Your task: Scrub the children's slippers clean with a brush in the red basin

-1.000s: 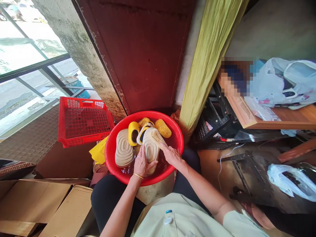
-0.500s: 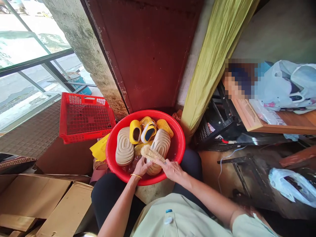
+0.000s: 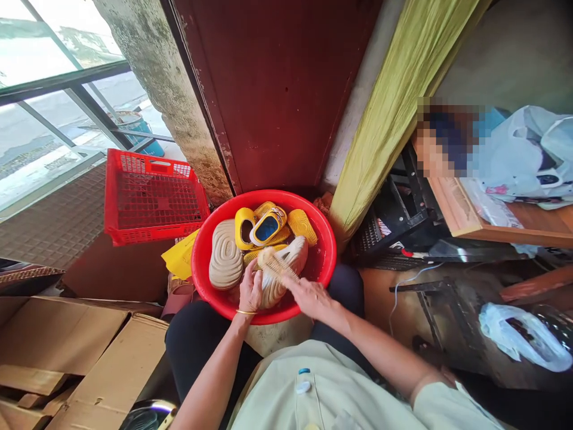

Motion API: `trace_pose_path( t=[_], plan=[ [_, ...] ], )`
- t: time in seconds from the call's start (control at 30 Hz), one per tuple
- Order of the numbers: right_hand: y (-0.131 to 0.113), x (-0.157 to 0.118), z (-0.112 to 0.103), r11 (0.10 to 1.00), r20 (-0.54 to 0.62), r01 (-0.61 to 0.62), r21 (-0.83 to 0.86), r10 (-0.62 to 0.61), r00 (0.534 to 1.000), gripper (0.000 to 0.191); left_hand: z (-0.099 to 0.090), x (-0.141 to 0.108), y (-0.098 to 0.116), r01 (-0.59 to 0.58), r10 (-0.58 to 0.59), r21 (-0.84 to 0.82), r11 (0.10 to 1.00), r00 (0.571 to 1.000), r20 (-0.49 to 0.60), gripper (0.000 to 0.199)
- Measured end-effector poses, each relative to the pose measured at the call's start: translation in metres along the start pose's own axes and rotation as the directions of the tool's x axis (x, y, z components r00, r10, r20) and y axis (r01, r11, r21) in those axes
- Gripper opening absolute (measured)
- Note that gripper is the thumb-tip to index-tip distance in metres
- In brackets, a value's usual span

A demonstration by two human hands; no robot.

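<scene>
A red basin [image 3: 330, 260] between my knees holds several shoes and some water. My left hand [image 3: 251, 291] grips the near left edge of a beige clog [image 3: 273, 291], which lies tilted so its upper and side openings show. In my right hand [image 3: 314, 298] is a scrubbing brush [image 3: 278, 266] with pale bristles, lying across that clog. Another beige clog [image 3: 225, 255] rests sole up at the basin's left. Small yellow clogs [image 3: 244, 229] sit toward the far side, one with a blue inside [image 3: 267, 228].
A red plastic crate [image 3: 156, 197] stands left of the basin, with cardboard boxes [image 3: 102, 358] nearer me. A dark red door [image 3: 273, 101] is straight ahead. To the right are a yellow-green curtain [image 3: 389, 119] and a wooden table [image 3: 532, 230] bearing plastic bags.
The beige clog under the brush has turned from sole up to tilted, showing its upper. My left hand has shifted slightly left and up. The brush still lies across the clog.
</scene>
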State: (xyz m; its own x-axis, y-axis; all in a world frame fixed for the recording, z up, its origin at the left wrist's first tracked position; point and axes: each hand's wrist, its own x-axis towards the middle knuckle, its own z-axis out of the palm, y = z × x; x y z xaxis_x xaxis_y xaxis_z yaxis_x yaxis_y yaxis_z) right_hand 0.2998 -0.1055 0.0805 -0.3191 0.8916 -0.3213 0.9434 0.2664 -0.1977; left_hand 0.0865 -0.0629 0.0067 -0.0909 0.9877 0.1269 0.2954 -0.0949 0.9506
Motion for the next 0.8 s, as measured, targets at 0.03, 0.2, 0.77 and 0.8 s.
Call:
trace_pose_path(
  t=[0.03,0.2,0.77,0.8],
  plan=[
    [-0.003,-0.007,0.001,0.999,0.013,0.038,-0.002,-0.038,0.999,0.064,0.0,-0.001,0.002,-0.011,0.011,0.016,1.0,1.0,-0.008,0.059],
    [0.035,0.002,-0.026,0.965,-0.017,-0.256,-0.055,0.256,0.967,0.065,0.002,-0.011,0.006,-0.114,0.105,0.096,0.989,0.99,0.098,0.058],
    [0.032,0.028,-0.041,0.964,-0.124,-0.264,0.044,0.267,0.956,0.062,0.007,0.002,-0.004,0.114,-0.133,-0.151,0.982,0.983,-0.129,0.062],
    [0.018,0.024,-0.033,0.982,-0.129,-0.185,0.047,0.19,0.973,0.063,0.006,0.006,-0.006,0.138,-0.165,-0.186,0.973,0.976,-0.142,0.065]
  ],
)
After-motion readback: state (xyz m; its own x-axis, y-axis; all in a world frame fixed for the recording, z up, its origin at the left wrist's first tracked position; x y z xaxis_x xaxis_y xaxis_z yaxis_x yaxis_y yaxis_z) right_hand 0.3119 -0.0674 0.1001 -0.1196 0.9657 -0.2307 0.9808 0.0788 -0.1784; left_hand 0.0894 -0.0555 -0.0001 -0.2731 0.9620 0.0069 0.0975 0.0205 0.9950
